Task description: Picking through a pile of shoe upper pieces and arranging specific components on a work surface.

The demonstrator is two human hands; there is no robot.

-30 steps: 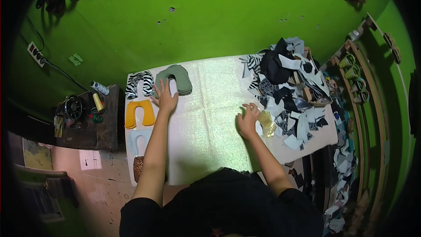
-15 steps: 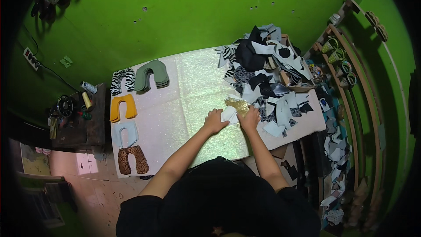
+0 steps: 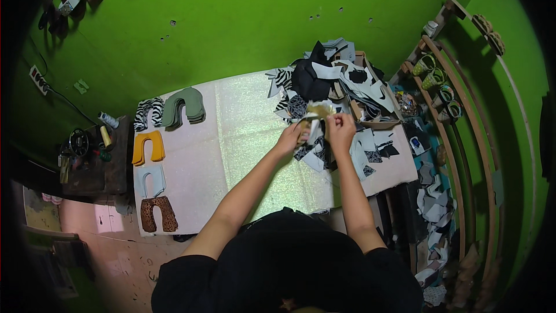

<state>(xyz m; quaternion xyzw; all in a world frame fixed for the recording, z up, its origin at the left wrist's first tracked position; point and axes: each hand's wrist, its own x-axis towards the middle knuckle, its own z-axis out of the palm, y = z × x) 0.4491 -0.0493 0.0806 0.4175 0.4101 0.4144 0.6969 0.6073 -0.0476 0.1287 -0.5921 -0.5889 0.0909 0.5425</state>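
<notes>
Over the scrap pile at the table's right side, my left hand [image 3: 289,138] is closed on a gold and white scrap of material [image 3: 317,111], blurred by motion. On the same scrap's right side, my right hand [image 3: 340,130] has its fingers pinched together. Beneath both hands lie loose offcuts [image 3: 360,146] in white, black and speckled patterns. A shimmering pale gold sheet [image 3: 246,150] covers the middle of the light table.
Stacks of U-shaped pieces line the table's left: zebra [image 3: 149,113], green [image 3: 184,107], orange [image 3: 149,147], pale blue [image 3: 151,181] and leopard [image 3: 158,214]. A cardboard box [image 3: 379,124] heaped with scraps stands at the back right. Beyond it leans a wooden rack [image 3: 457,133] with sandals.
Both hands have lifted the gold and white scrap off the table and moved it farther away, over the offcuts. The view has shifted slightly.
</notes>
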